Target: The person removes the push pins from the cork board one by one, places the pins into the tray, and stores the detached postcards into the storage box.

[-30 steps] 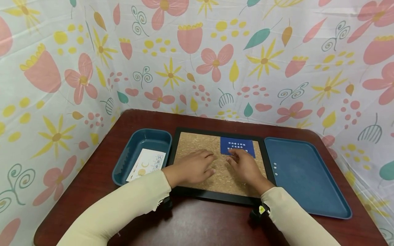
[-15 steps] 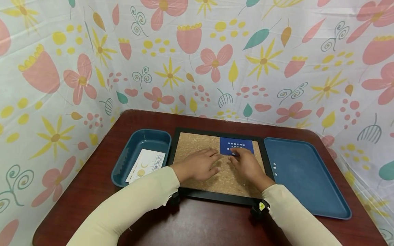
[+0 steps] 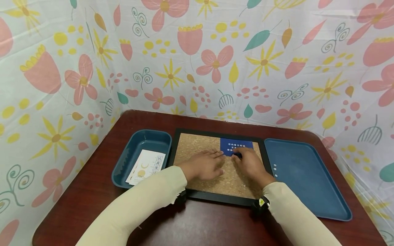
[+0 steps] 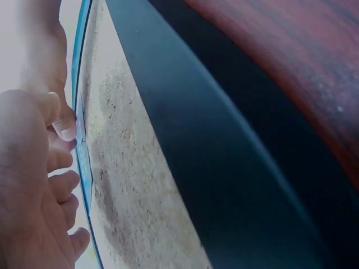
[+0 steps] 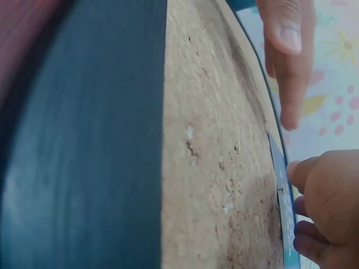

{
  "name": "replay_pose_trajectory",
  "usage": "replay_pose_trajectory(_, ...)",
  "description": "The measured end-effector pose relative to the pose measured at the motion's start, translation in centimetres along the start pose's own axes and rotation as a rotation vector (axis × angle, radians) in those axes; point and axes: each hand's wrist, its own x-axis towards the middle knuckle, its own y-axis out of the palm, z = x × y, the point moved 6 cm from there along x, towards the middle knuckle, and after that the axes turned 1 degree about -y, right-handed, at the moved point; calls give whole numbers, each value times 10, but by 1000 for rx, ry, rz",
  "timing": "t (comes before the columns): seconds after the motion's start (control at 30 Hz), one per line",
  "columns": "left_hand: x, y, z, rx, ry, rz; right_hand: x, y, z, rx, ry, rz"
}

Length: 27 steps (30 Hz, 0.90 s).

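Observation:
A blue card [image 3: 227,142] with white writing lies against the upper right part of a cork board [image 3: 192,143] with a black frame. My left hand [image 3: 207,164] lies palm down over the cork, its fingers extended to the card's lower left corner. My right hand [image 3: 250,164] is at the card's lower edge with fingers bent, the thumb and forefinger close together. Its fingers [image 5: 305,238] overlap the card in the right wrist view. I cannot tell whether something small is between them.
Left of the board, a deep blue tray [image 3: 118,167] holds white printed cards [image 3: 147,164]. A flat blue tray [image 3: 307,181] stands to the right, with small shiny round pieces [image 3: 275,169] near its left edge. A flowered curtain [image 3: 191,78] hangs behind the table [image 3: 215,222].
My left hand has slid right until its fingertips reach the card's corner. My right hand has shifted slightly right along the card's lower edge, its thumb and forefinger drawing closer together.

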Motion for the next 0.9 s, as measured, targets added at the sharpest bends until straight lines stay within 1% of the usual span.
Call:
replay_pose_trajectory(0.17,8,4,0,-6,-9,2,4,-1,-3,-12,23,26)
replay_pose_trajectory(0.3,12,6,0,-11,-19,6,7,-3,-3,-14,-12,33)
replay_pose_trajectory(0.4,15,7,0,-16,-26,9,10,-3,-3,-7,-31,60)
replay_pose_trajectory(0.47,17,8,0,-21,-30,7,12,-2,-4,1,-26,89)
replay_pose_trajectory(0.67,19,9,2,-39,-47,-5,16,-3,-8,21,29,161)
replay_pose_trajectory(0.77,19,10,3,-46,-51,1,17,-3,-11,12,50,185)
replay_pose_trajectory(0.9,21,11,3,-61,-50,14,18,-4,-13,-12,49,198)
